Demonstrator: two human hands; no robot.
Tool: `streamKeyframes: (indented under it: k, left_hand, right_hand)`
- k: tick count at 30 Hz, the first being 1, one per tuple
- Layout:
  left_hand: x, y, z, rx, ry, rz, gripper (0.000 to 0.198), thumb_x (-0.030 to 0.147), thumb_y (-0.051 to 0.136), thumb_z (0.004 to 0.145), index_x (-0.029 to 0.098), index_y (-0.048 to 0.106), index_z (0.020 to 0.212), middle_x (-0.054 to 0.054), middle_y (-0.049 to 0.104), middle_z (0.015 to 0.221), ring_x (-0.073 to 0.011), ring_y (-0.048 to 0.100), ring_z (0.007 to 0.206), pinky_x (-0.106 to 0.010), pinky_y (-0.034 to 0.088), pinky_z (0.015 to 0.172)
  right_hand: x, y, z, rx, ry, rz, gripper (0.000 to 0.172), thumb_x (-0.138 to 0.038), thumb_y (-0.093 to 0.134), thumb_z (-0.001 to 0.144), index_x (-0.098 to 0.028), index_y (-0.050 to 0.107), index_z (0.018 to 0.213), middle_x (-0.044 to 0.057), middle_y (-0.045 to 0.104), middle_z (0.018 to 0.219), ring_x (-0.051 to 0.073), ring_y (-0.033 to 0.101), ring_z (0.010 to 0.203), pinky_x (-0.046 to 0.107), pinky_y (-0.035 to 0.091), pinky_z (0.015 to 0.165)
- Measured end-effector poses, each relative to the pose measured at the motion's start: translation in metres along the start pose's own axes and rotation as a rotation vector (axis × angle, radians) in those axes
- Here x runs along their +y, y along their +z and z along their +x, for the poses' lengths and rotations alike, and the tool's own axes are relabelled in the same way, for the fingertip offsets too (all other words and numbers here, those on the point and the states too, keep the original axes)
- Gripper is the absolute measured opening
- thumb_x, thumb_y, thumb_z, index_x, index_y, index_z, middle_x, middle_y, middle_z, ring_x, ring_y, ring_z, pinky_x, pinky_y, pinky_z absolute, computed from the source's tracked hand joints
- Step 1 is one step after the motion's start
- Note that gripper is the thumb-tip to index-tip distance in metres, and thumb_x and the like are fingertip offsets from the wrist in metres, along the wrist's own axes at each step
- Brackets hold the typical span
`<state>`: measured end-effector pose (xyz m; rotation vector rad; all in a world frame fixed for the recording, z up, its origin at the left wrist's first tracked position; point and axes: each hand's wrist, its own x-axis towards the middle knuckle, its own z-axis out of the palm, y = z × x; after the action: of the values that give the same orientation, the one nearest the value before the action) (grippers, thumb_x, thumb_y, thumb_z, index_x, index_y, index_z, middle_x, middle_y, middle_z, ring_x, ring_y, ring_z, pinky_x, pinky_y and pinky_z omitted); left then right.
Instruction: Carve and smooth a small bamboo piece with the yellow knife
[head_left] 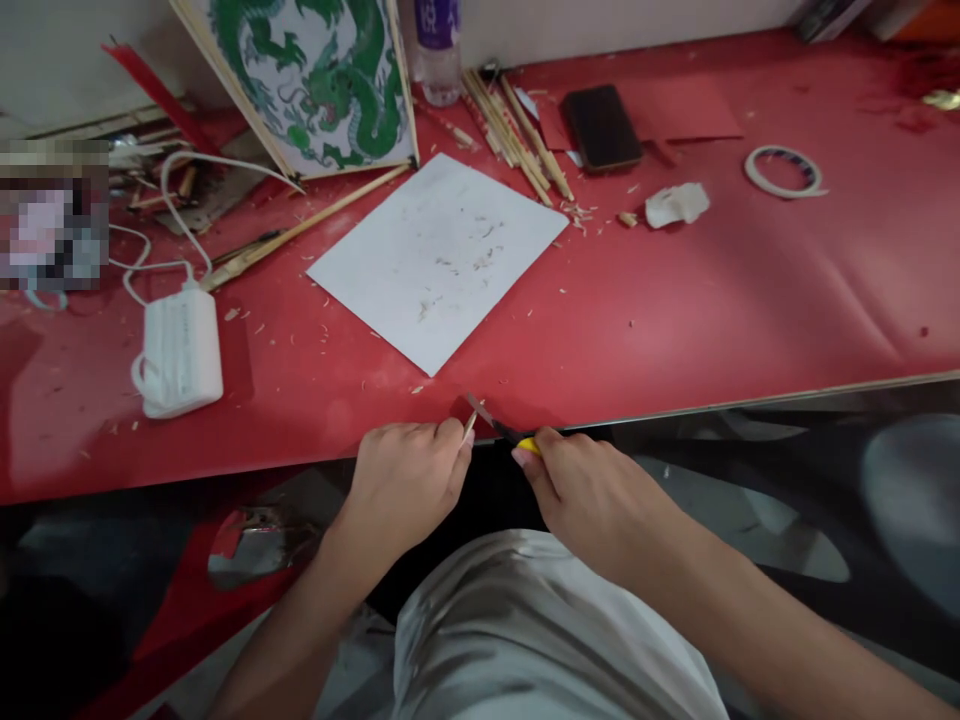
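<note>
At the near edge of the red table (675, 300), my left hand (405, 480) is closed in a pinch on a short thin bamboo stick (471, 420). My right hand (592, 490) is closed on a yellow-handled knife (501, 427). Its dark blade points up and left and meets the stick's tip. Both hands sit just over the table edge, above my lap.
A white sheet (439, 260) with shavings lies ahead. A dragon picture in a frame (315, 80), bamboo sticks (514, 135), a phone (602, 127), a tape roll (784, 172), a crumpled tissue (676, 204), a bottle (437, 45) and a white charger (181, 352) lie farther back.
</note>
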<state>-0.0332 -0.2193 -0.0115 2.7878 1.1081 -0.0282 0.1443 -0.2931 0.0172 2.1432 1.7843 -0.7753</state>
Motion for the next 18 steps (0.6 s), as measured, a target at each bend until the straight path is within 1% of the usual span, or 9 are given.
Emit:
streamKeyframes:
  k: [3,6,10,12,16,18]
  left_hand:
    - [0.002,-0.004,0.0,-0.04,-0.015,-0.007,0.036,0.03,0.038,0.104,0.02,0.059,0.076,-0.004,0.067,0.063,-0.0202,0.062,0.058,-0.033,0.014,0.056]
    - [0.003,-0.006,0.0,-0.048,-0.047,-0.015,0.035,0.03,0.039,0.104,0.019,0.06,0.077,-0.005,0.067,0.065,-0.0204,0.064,0.059,-0.033,0.014,0.056]
    - [0.003,-0.004,0.0,-0.019,-0.032,-0.021,0.032,0.028,0.041,0.102,0.02,0.06,0.078,-0.004,0.068,0.065,-0.0208,0.065,0.06,-0.033,0.014,0.056]
    - [0.002,-0.002,0.0,0.005,-0.01,-0.016,0.031,0.027,0.041,0.102,0.02,0.061,0.079,-0.004,0.068,0.065,-0.0205,0.065,0.06,-0.033,0.015,0.055]
    - [0.001,-0.001,0.001,0.031,0.012,0.0,0.032,0.026,0.042,0.102,0.02,0.059,0.075,-0.004,0.066,0.062,-0.02,0.064,0.057,-0.034,0.019,0.055]
    - [0.0,0.0,0.0,0.025,0.016,0.005,0.03,0.026,0.045,0.101,0.02,0.058,0.074,-0.004,0.066,0.062,-0.021,0.063,0.056,-0.033,0.021,0.054]
  right_hand:
    - [0.0,0.0,0.0,0.072,0.025,-0.023,0.034,-0.032,0.035,0.107,-0.017,0.062,0.092,0.01,0.072,0.077,0.026,0.072,0.069,0.033,0.029,0.055]
    - [0.002,0.0,-0.004,0.115,0.005,0.013,0.033,-0.031,0.036,0.107,-0.017,0.063,0.093,0.01,0.073,0.08,0.026,0.072,0.071,0.033,0.031,0.057]
    - [0.005,-0.002,-0.012,0.072,-0.041,0.173,0.034,-0.031,0.032,0.109,-0.019,0.061,0.094,0.006,0.071,0.079,0.022,0.067,0.068,0.033,0.033,0.06]
    - [0.007,-0.002,-0.014,0.046,-0.047,0.23,0.037,-0.034,0.03,0.109,-0.02,0.059,0.092,0.004,0.069,0.077,0.02,0.063,0.065,0.032,0.033,0.06]
    - [0.01,0.0,-0.012,0.004,-0.067,0.231,0.038,-0.036,0.029,0.109,-0.021,0.058,0.09,0.004,0.067,0.075,0.02,0.061,0.063,0.033,0.032,0.058]
    - [0.011,0.001,-0.009,0.012,-0.078,0.184,0.037,-0.034,0.029,0.109,-0.02,0.059,0.092,0.005,0.068,0.075,0.021,0.062,0.063,0.033,0.032,0.058]
